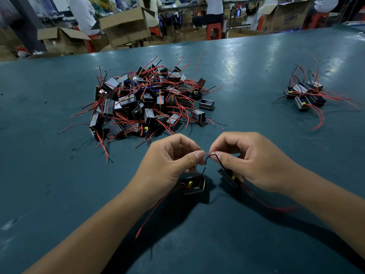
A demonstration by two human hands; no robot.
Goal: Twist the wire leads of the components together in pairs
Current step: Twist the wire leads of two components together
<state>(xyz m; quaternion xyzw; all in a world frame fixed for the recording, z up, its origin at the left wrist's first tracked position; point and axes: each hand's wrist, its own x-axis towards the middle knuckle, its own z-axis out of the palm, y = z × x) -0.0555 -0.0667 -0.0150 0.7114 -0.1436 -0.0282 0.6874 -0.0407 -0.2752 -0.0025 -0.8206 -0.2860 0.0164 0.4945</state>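
Over a teal counter [59,175], left hand [167,165] and right hand [254,161] pinch two components' wire leads [209,157] tip-to-tip, positioned for twisting.

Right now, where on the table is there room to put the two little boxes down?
Bare table lies between the big pile and the small pile, and left of the big pile. It is crowded around the left hand and right hand.
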